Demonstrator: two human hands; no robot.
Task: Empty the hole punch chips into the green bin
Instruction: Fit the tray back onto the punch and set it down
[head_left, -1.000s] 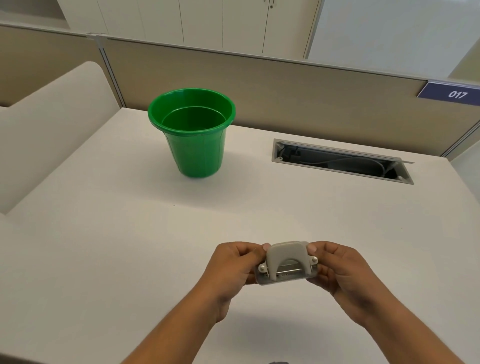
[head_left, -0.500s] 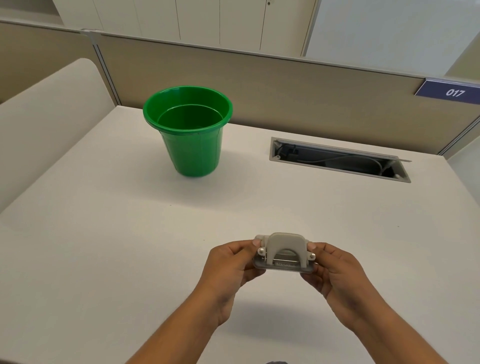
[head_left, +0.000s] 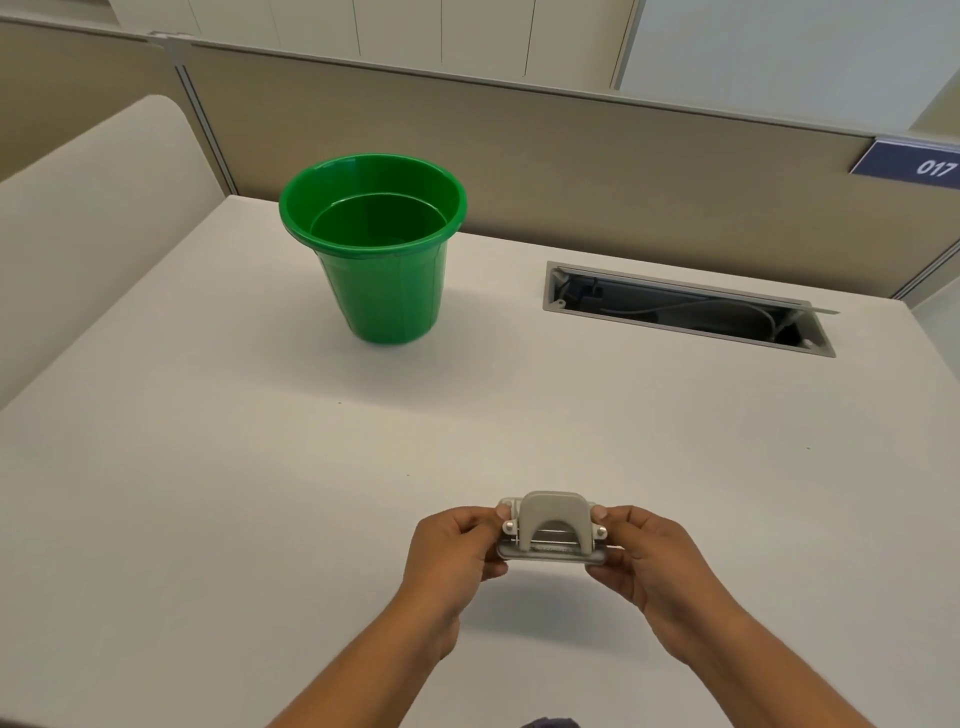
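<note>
A small grey hole punch (head_left: 551, 527) hovers above the white desk near its front, held level between both hands. My left hand (head_left: 453, 551) pinches its left end and my right hand (head_left: 647, 558) pinches its right end. The green bin (head_left: 382, 291) stands upright on the desk at the far left, well beyond the punch; its inside looks bare as far as I can see.
A rectangular cable opening (head_left: 685, 309) is cut into the white desk (head_left: 208, 493) at the far right. Beige partition walls (head_left: 571, 166) close the back and left sides. A blue sign (head_left: 914, 166) reading 017 hangs at the far right.
Both hands have carried the hole punch slightly up and forward, away from the near edge. The bin has not moved.
</note>
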